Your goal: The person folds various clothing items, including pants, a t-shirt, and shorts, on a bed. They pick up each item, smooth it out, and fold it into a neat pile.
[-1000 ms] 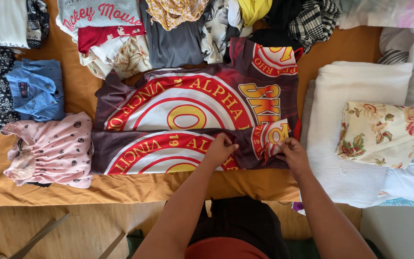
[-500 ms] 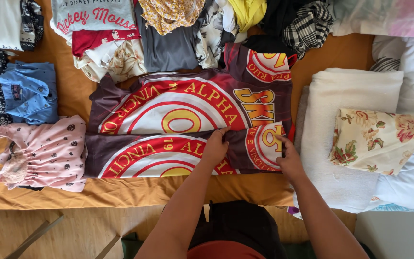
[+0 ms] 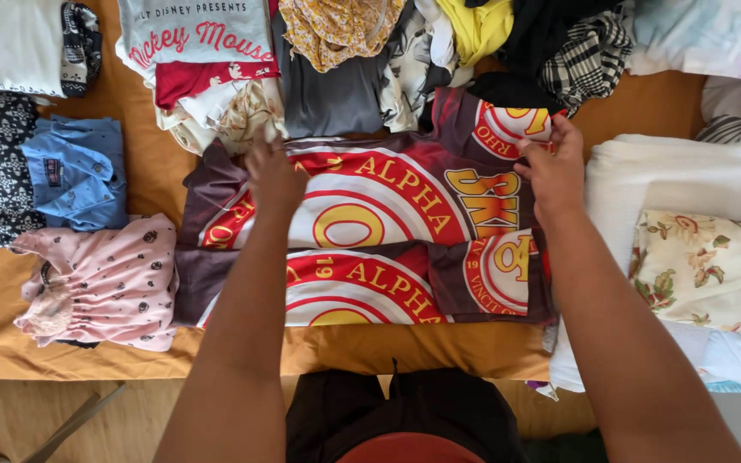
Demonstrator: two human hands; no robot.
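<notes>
Both hands have moved from the lower edge to the upper edge of the maroon printed jersey at frame centre on the bed: left hand presses flat, right hand pinches the sleeve, indicating the fold is proceeding.

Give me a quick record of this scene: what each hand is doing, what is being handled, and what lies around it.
Left hand: resting on the far edge of the maroon shirt
Right hand: pinching the shirt's far right corner
Shirt: spread flat, maroon with red, white and yellow circles
Surface: orange bedsheet
Left of shirt: pink dotted dress, blue shirt
Right of shirt: white folded towel, floral cloth
Far side: heap of mixed clothes
</notes>
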